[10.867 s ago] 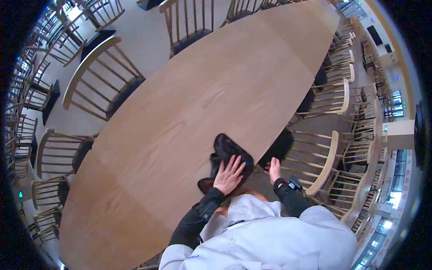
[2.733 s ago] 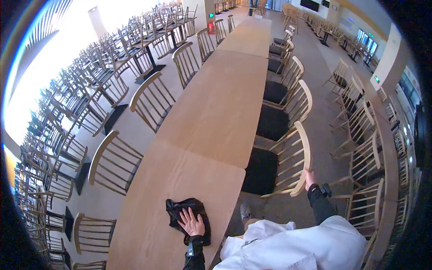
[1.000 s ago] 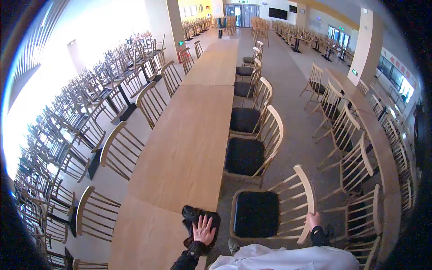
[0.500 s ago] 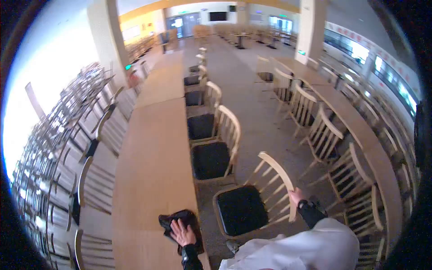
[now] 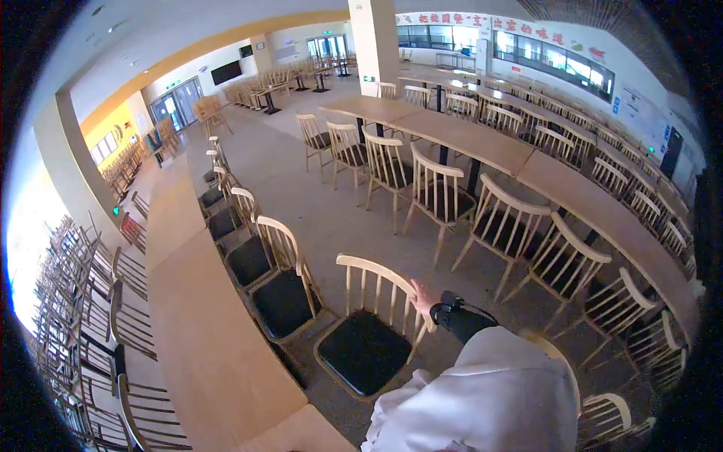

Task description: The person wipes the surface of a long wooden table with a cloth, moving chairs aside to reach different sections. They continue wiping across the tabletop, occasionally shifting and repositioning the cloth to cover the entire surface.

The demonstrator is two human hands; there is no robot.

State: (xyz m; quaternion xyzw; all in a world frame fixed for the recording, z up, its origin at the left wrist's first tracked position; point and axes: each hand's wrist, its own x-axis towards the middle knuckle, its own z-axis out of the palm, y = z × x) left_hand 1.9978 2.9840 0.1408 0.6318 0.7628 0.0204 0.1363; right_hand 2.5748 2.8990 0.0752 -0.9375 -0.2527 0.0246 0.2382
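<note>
My right hand (image 5: 423,300) holds the outer end of the curved back rail of a wooden chair (image 5: 376,265), its fingers around the wood. This chair has a spindle back and a black padded seat, and it stands angled beside the long wooden table (image 5: 218,339). My left hand is out of view, and so is the black cloth seen earlier. A light-coloured garment (image 5: 482,392) covers my body and upper right arm, with a dark cuff at the wrist.
More chairs (image 5: 282,301) line the near table's right side. Across the aisle runs another long table (image 5: 482,139) with a row of chairs (image 5: 504,218). Stacked furniture (image 5: 60,301) fills the far left, near a pillar (image 5: 79,162).
The view has swung to the right. My left hand and the black cloth under it have left the picture. My right hand stays on the chair back.
</note>
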